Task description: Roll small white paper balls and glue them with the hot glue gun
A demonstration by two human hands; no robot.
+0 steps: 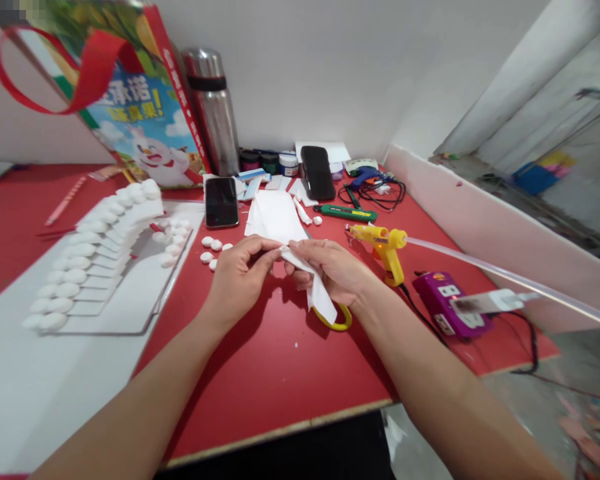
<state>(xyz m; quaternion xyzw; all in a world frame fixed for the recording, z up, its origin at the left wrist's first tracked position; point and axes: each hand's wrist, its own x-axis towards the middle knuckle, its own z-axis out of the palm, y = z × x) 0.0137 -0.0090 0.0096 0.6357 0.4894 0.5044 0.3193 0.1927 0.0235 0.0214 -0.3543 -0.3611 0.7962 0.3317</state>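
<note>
Over the red table, my left hand (243, 273) and my right hand (333, 267) meet at a strip of white tissue paper (316, 283). Both hands are closed on its upper end, and the loose end hangs down below my right palm. What lies inside the pinched end, if anything, is hidden. Just behind my hands lies a stack of white paper (273, 213). Several small white balls (207, 257) rest left of my left hand. Below my right hand shows the yellow handle of what looks like scissors (337, 323), partly covered by the tissue.
Left stands a white stepped model (95, 267) edged with white balls. A yellow glue gun (387, 250) and purple power socket (453, 303) with cables are at right. Behind are phones (221, 202), a green cutter (347, 213), a steel flask (213, 113) and a gift box (145, 127).
</note>
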